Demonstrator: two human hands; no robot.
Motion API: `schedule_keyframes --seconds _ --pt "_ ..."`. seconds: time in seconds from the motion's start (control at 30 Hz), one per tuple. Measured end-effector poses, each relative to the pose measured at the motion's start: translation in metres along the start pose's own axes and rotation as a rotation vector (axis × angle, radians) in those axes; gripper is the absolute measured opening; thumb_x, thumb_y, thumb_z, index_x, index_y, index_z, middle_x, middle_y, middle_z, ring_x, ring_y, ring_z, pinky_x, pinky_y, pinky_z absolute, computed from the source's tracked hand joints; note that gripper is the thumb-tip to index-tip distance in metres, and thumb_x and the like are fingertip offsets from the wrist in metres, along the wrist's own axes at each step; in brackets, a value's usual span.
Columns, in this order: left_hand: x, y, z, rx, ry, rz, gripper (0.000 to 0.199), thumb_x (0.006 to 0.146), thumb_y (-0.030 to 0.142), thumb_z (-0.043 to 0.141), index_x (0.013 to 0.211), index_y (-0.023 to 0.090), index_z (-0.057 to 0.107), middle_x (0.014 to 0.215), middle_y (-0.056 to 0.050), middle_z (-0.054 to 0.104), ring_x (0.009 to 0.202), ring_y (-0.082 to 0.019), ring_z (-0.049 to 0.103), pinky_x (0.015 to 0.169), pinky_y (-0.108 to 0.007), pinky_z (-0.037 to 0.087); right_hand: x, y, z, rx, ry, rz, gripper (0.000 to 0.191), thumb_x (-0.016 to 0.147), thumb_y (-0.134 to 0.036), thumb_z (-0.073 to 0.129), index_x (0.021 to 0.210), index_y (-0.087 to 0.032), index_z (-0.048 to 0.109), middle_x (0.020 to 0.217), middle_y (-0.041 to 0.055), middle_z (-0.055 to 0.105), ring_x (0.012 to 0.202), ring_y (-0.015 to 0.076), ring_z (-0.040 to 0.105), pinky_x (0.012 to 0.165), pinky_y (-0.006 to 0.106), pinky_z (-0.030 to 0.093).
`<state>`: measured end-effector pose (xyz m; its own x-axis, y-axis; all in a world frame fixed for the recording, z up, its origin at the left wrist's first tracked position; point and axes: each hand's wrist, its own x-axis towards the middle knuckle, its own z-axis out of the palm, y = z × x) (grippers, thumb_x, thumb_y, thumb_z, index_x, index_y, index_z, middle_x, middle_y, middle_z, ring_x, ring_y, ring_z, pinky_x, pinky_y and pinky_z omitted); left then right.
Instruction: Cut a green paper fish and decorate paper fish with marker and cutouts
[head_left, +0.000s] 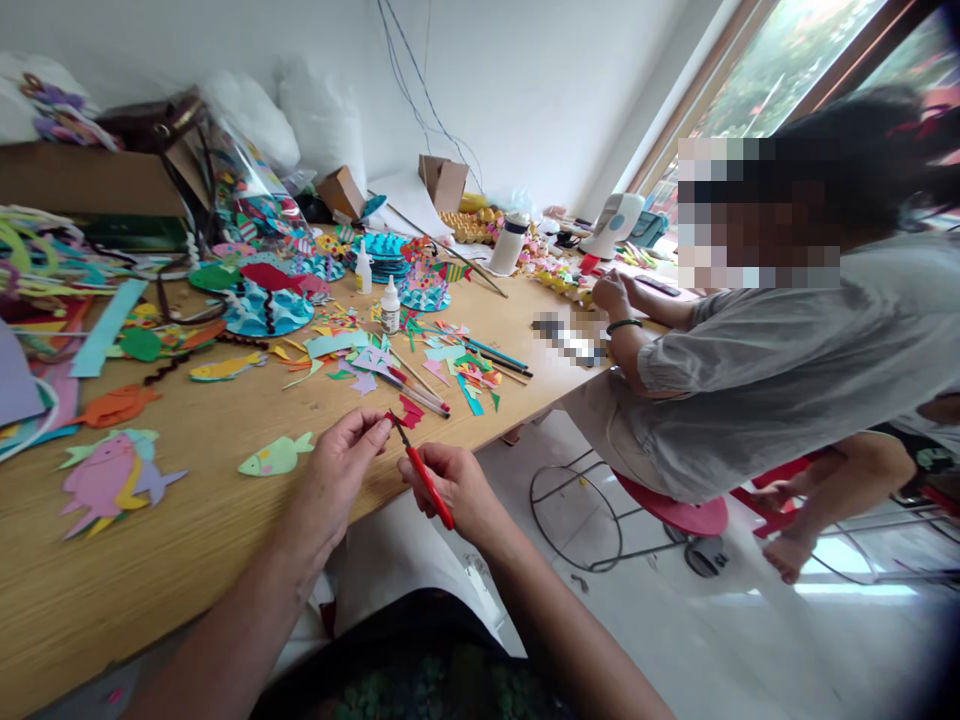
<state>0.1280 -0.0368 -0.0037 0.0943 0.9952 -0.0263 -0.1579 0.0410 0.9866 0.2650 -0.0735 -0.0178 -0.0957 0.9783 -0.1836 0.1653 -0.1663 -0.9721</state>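
Note:
Red-handled scissors (430, 487) are held in my right hand (459, 492), fingers closed round the handles, dark blades angled up and left. The blade tips meet the fingertips of my left hand (346, 452), which pinches a small piece of red paper, mostly hidden by the thumb. Just beyond the blades lies a red paper scrap (412, 411) on the table. Left of my left hand is a pale green paper fish (276, 455). Farther left, pink, purple and yellow paper fish (107, 478) lie in an overlapping pile.
Paper scraps, pens (409, 393) and glue bottles (390, 308) cover the wooden table (217, 560) ahead. Blue wave-patterned paper pieces (268, 312) stand behind. At right a person in a grey shirt (795, 350) sits on a red stool (675, 503), hands over the table.

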Motion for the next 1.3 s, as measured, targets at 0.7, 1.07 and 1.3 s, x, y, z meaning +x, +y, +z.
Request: schedule_keyframes --seconds 0.7,1.07,1.3 --pt "0.004 0.007 -0.002 0.001 -0.005 -0.059 0.026 0.055 0.04 0.073 0.066 0.018 0.064 0.065 0.002 0.058 0.067 -0.014 0.051 0.068 -0.027 0.043 -0.008 -0.009 -0.009 -0.151 -0.008 -0.061 0.037 0.079 -0.05 0.059 0.063 -0.017 0.05 0.052 -0.0042 0.048 0.049 0.0074 0.042 0.048 0.02 0.031" --pt "0.002 0.014 -0.005 -0.003 -0.136 -0.081 0.019 0.06 0.034 0.072 0.066 0.019 0.064 0.066 0.002 0.058 0.068 -0.014 0.053 0.069 -0.027 0.045 -0.008 -0.012 -0.013 -0.225 -0.055 -0.091 0.039 0.081 -0.049 0.057 0.061 -0.018 0.047 0.052 -0.0047 0.042 0.052 0.0076 0.036 0.049 0.021 0.026" --pt "0.003 0.015 -0.01 -0.01 -0.203 -0.105 0.016 0.061 0.032 0.072 0.066 0.019 0.064 0.068 0.003 0.058 0.069 -0.014 0.054 0.069 -0.026 0.045 -0.009 -0.015 -0.015 -0.221 -0.077 -0.092 0.037 0.081 -0.048 0.058 0.062 -0.018 0.048 0.053 -0.005 0.041 0.052 0.0075 0.035 0.049 0.021 0.025"
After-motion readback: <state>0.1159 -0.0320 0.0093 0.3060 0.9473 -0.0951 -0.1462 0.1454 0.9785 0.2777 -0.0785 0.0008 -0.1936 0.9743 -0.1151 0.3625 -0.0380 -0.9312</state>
